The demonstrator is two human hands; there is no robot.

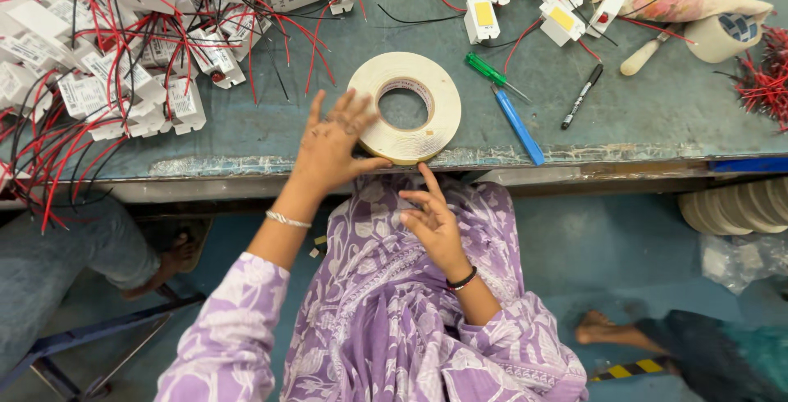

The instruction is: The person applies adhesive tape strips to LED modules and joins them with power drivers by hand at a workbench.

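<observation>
Fingers [345, 115] seemingly touching tape roll [405, 107] — right hand [431, 221] just below.

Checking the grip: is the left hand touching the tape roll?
Touching. The head view shows the left hand lying on the tape roll, fingers overlapping its rim.

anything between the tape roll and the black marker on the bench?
Head view: a green screwdriver and a blue pen lie between the tape roll and the black marker.

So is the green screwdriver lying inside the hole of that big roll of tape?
No, the green screwdriver lies on the table to the right of the roll of tape, whose hole shows only bare tabletop.
</observation>
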